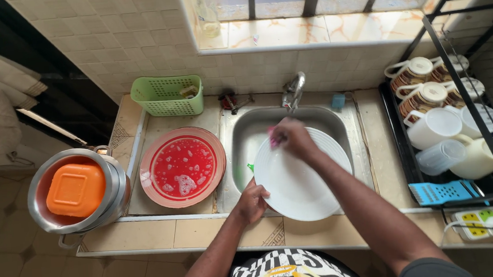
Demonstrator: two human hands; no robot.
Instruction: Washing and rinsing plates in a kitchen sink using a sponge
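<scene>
- The left hand (253,200) is gripping the white plate (302,178) by its near edge.
- The right hand (292,141) is closing around a pink sponge (272,136), pressing it on the plate's far rim.

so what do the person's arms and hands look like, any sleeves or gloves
Both arms are bare from wrist to above the elbow, with no gloves, watch or rings visible on the left hand or right hand. A dark grey short sleeve shows at the right upper arm. The shirt front is black with white and yellow print.
</scene>
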